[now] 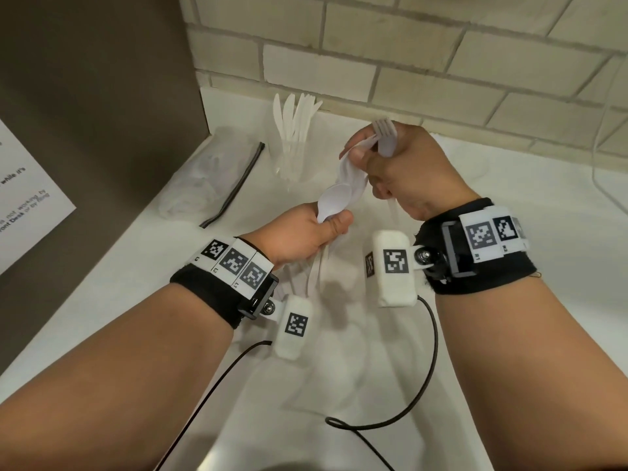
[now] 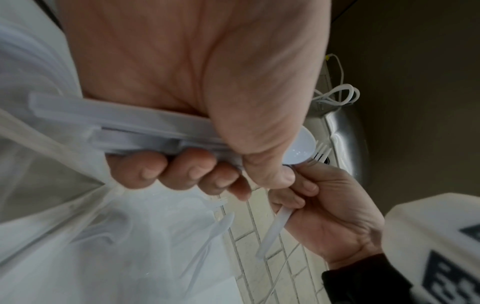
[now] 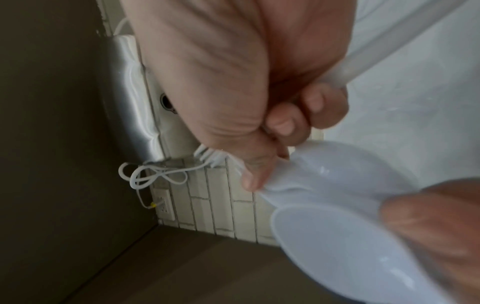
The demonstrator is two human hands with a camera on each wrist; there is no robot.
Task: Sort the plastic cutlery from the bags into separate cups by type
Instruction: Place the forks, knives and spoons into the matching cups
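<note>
My left hand (image 1: 326, 229) grips a bunch of white plastic spoons (image 1: 336, 195) by their handles (image 2: 130, 127), bowls pointing up and away. Just beyond it, my right hand (image 1: 367, 158) holds white forks (image 1: 384, 130) in its curled fingers, tines up. Its thumb and forefinger also pinch the topmost spoon bowl (image 3: 298, 170) of the left hand's bunch. The fork handle (image 2: 272, 232) sticks out below the right palm. A clear cup (image 1: 292, 164) holding several white knives (image 1: 295, 120) stands behind the hands near the wall.
A clear zip bag (image 1: 210, 175) with a black closure lies at the left by a brown panel (image 1: 102, 96). Another clear bag (image 2: 103, 226) with cutlery lies under the hands on the white counter (image 1: 509, 334). A brick wall (image 1: 441, 62) backs the counter, and a white cable (image 1: 601, 171) hangs at right.
</note>
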